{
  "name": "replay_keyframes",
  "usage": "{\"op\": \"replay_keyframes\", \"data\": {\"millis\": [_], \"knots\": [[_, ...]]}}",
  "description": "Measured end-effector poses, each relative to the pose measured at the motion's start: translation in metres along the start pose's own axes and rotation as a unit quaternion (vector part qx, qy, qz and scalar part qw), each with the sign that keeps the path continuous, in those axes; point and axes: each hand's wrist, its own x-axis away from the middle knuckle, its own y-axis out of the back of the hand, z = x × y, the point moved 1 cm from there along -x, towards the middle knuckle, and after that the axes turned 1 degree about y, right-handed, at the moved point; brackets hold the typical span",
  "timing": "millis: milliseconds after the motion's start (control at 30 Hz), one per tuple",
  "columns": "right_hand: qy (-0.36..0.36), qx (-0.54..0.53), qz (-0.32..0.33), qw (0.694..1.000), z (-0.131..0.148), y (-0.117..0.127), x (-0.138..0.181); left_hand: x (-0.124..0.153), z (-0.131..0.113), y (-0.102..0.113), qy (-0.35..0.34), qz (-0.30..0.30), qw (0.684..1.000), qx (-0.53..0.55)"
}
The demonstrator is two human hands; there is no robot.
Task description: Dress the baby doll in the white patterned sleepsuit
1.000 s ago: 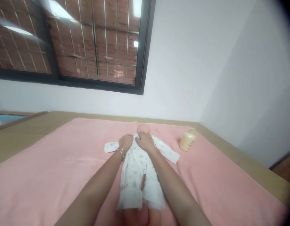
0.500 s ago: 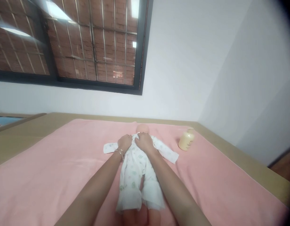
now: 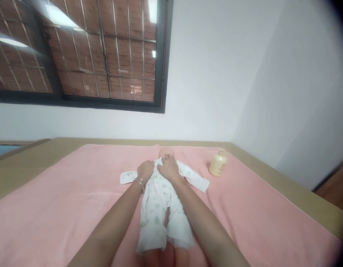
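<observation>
A baby doll (image 3: pixel 166 151) lies on its back on a pink towel (image 3: pixel 62 207), dressed in a white printed romper (image 3: pixel 157 207). Both of my hands rest on the doll's chest near the collar. My left hand (image 3: pixel 145 170), with a bracelet on the wrist, has its fingers curled into the cloth at the doll's shoulder. My right hand (image 3: pixel 168 167) lies next to it with fingers bent over the neckline. What the fingertips pinch is hidden. The doll's bare legs show at the bottom edge.
A cream lotion bottle (image 3: pixel 217 163) lies on the towel to the right of the doll. The towel covers a tan table (image 3: pixel 285 185) set against a white wall. A barred window (image 3: pixel 77 55) is above left.
The view has shifted slightly to the right and down. My hands stay on the doll's chest with almost no movement.
</observation>
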Motion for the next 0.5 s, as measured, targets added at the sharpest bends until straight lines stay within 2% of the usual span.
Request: {"op": "replay_keyframes", "data": {"millis": [67,233,333,433,500], "knots": [[-0.015,0.009,-0.018,1.000,-0.001,-0.001,0.000,0.000,-0.001,0.001,0.004,0.002,1.000,0.002],[-0.019,0.006,0.056,0.998,-0.004,-0.008,-0.003,-0.002,-0.001,0.003,0.009,0.002,1.000,0.006],[-0.012,0.007,0.042,0.999,-0.005,-0.009,-0.006,-0.005,0.001,0.004,0.012,0.009,1.000,0.022],[-0.001,-0.002,0.049,0.999,-0.006,-0.003,-0.004,-0.011,0.002,0.006,0.007,0.027,0.999,0.043],[0.038,-0.014,0.062,0.997,-0.009,0.006,0.003,-0.016,0.001,0.009,-0.008,0.034,0.999,0.037]]}}
